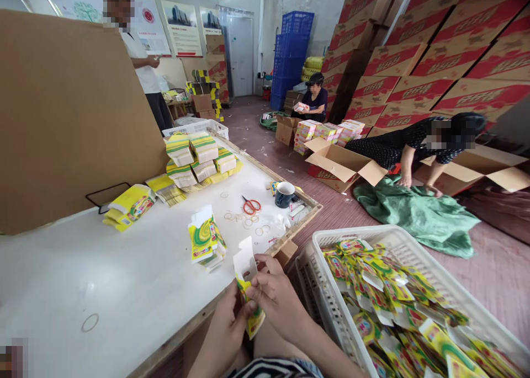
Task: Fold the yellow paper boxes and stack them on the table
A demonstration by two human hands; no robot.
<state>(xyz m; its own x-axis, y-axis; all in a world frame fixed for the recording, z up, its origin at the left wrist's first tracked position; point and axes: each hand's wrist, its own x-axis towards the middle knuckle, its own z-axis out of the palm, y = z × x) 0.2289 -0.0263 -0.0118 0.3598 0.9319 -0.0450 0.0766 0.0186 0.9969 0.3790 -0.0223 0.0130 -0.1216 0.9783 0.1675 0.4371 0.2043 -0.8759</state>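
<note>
Both my hands hold one small yellow-green carton (248, 289) with a white flap standing up, just off the near edge of the white table (103, 289). My left hand (226, 328) grips its lower side with closed fingers. My right hand (275, 295) pinches its upper right side. A short stack of the same folded cartons (206, 240) stands on the table just beyond my hands. To my right a white plastic crate (331, 306) holds several yellow-green packets (397, 306).
Red scissors (251, 205), rubber bands (244, 219) and a dark mug (284, 194) lie on the table's far right. Bundled flat cartons (199, 157) and loose ones (130, 204) sit by a big cardboard sheet (70, 113). Three other people work among boxes on the floor.
</note>
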